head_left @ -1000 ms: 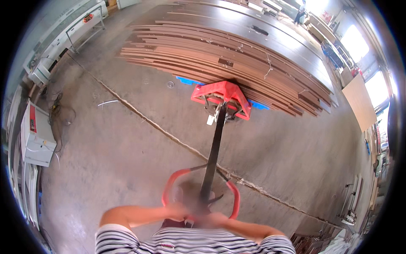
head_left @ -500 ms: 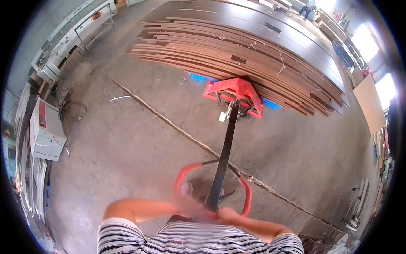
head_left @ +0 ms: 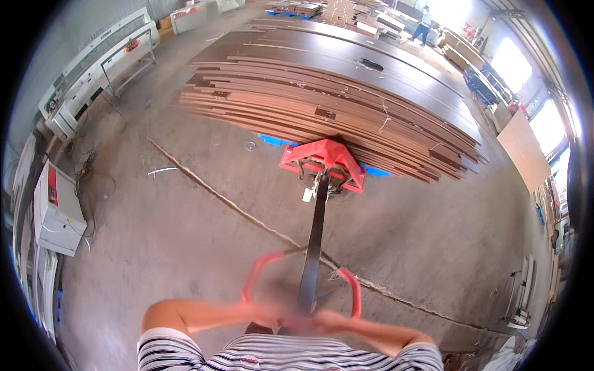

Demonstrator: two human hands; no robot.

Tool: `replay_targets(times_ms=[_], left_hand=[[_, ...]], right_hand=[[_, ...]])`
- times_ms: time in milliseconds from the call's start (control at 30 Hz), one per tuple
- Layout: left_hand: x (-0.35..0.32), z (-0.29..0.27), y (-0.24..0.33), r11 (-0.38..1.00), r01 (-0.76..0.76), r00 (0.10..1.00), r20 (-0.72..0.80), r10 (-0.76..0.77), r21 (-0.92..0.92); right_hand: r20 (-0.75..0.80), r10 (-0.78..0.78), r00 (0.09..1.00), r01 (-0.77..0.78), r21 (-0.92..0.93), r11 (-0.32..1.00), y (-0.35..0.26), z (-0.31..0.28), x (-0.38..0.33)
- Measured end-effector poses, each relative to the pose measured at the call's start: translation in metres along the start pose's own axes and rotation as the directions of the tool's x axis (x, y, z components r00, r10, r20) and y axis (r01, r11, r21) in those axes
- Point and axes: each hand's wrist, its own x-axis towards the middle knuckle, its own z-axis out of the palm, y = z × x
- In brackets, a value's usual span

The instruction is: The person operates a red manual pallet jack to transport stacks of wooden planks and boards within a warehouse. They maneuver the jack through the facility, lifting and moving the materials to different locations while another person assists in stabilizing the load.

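A red pallet jack (head_left: 326,154) stands at the front of a low, wide stack of brown boards (head_left: 291,93). From it a long black shaft (head_left: 314,229) slopes back toward my body and ends in a loop handle with red grips (head_left: 351,290). Both hands are at the near end of that loop, close in front of my striped shirt. My left hand (head_left: 267,315) is smeared by motion but appears wrapped round the bar. My right hand (head_left: 328,321) is closed on the bar just right of the shaft. The jack's forks are hidden by the stack.
Blue pallet edges (head_left: 375,170) show under the boards. A white cabinet (head_left: 59,210) with loose cables is at the left, beyond it a long white machine (head_left: 102,68). A wooden panel (head_left: 523,146) leans at the right. Far off, a person (head_left: 422,26) walks. A crack (head_left: 235,211) crosses the concrete floor.
The view has tilted up, showing more of the far hall. Stack and jack sit lower and further left in the picture. Both hands stay at the handle.
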Motion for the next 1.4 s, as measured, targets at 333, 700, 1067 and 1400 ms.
replay_targets(times_ms=[333,700,1067,1400], left_hand=[[-0.027,-0.098,0.041,0.983,0.103,0.994,0.006,-0.105,0.153],[0.038,0.147,-0.062,0.996,0.080,0.986,0.147,-0.083,0.029],[-0.019,-0.119,0.030,0.998,0.060,0.988,-0.139,-0.061,-0.008],[-0.021,-0.014,0.011,0.988,0.078,0.994,-0.085,-0.068,0.131]], right_hand=[[0.098,0.265,0.959,-0.262,-0.042,0.964,-0.056,-0.076,-0.009],[0.067,0.272,0.960,-0.263,-0.120,0.957,0.064,0.153,0.074],[0.167,0.339,0.926,-0.359,0.109,0.927,-0.075,-0.137,-0.026],[0.026,0.185,0.982,-0.182,-0.109,0.977,-0.048,-0.028,0.004]])
